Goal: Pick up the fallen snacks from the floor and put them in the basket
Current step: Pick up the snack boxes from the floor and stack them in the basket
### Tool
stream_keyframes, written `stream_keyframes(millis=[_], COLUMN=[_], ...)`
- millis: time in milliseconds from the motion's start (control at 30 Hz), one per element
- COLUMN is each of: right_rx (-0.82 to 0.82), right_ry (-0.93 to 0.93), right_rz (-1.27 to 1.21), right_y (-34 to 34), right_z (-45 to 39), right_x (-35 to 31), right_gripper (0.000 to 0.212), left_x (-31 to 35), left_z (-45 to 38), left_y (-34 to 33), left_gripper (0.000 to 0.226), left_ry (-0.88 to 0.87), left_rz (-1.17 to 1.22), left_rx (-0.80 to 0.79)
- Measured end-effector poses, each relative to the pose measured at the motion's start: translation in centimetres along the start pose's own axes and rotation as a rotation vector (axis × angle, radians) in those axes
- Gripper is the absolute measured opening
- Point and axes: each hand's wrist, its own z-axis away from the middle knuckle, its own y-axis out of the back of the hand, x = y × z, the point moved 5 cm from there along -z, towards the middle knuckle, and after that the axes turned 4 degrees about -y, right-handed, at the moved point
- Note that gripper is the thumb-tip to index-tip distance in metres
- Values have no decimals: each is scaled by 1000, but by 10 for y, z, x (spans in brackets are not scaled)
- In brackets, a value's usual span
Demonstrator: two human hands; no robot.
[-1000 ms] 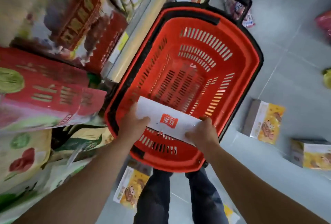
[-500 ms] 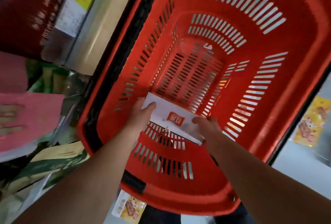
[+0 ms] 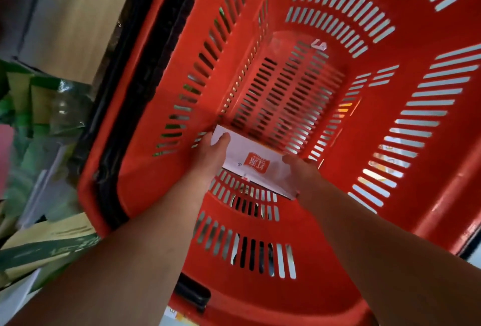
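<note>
A red slotted plastic basket (image 3: pixel 429 169) with a black rim fills most of the view. Deep inside it, close to the near end of its floor, both hands hold a white snack box (image 3: pixel 256 161) with a red logo. My left hand (image 3: pixel 210 156) grips the box's left end, thumb on top. My right hand (image 3: pixel 303 174) grips its right end. The box lies flat and slightly tilted, low against the basket's near wall. Apart from the box, the slotted floor holds only a small white scrap (image 3: pixel 318 44) at its far end.
A store shelf edge (image 3: pixel 75 18) runs along the basket's left side. Green and cream snack packages (image 3: pixel 39 106) sit on the shelf at the lower left. A sliver of a yellow box (image 3: pixel 173 314) on the floor shows below the basket's near rim.
Both hands have carried the white box from the basket's rim down toward its floor. The view has closed in on the basket, and the floor boxes have left the frame.
</note>
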Motion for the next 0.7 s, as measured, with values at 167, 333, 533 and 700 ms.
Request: stream_keyframes(millis=[167,333,533,700], right_rx=[38,103,208,292], right_ry=[11,329,724,840], right_rz=[104,572,1024,1171], right_y=[10,25,74,125], right_z=[3,163,316,411], right_x=[-2,-41,-37,-19], right_gripper=[102,59,61,62], left_x=[22,56,116,147], left_z=[25,95,220,326], left_y=[3,20,48,68], left_gripper=[71,78,66,73], left_ry=[-42,-116,-339,-475], left_rz=[-96,-224,-434,-552], left_rx=[12,-31,-57,-42])
